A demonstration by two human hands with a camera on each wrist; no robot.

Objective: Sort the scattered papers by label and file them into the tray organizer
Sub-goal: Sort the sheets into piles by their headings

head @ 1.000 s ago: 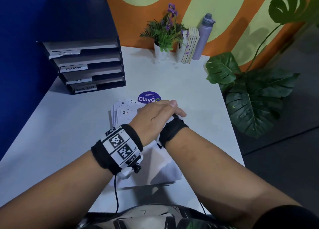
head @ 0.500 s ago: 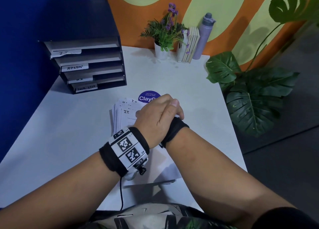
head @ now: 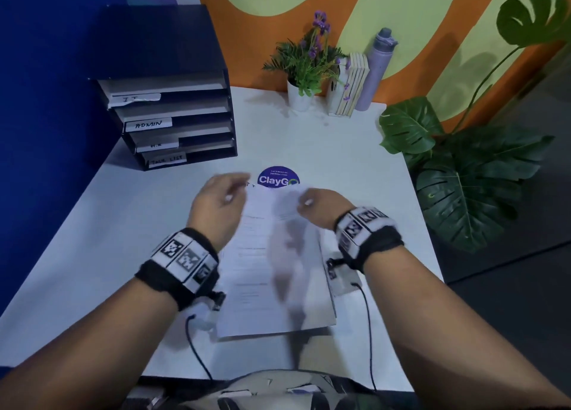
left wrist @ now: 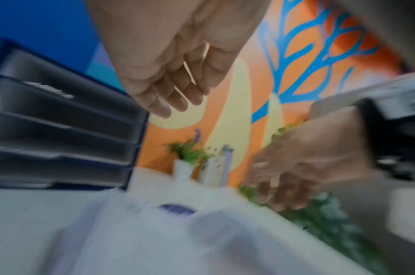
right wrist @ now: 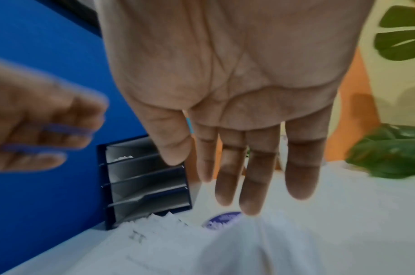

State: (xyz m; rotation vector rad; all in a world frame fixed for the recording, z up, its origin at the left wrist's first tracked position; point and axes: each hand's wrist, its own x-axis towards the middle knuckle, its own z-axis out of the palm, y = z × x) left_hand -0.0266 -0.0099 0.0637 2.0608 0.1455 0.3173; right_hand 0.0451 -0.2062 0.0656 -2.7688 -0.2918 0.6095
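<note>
Papers, white printed sheets stacked unevenly, lie beneath both empty, loose-fingered hands: left hand, right hand.

White table against blue wall and orange-yellow mural.

Top paper blurred, perhaps lifted, print unreadable

From my remote feed: tray organizer labels read "IT", "ADMIN", "TASK LIST"; the table's round sticker says "ClayGo"; top paper marked "IT".
</note>
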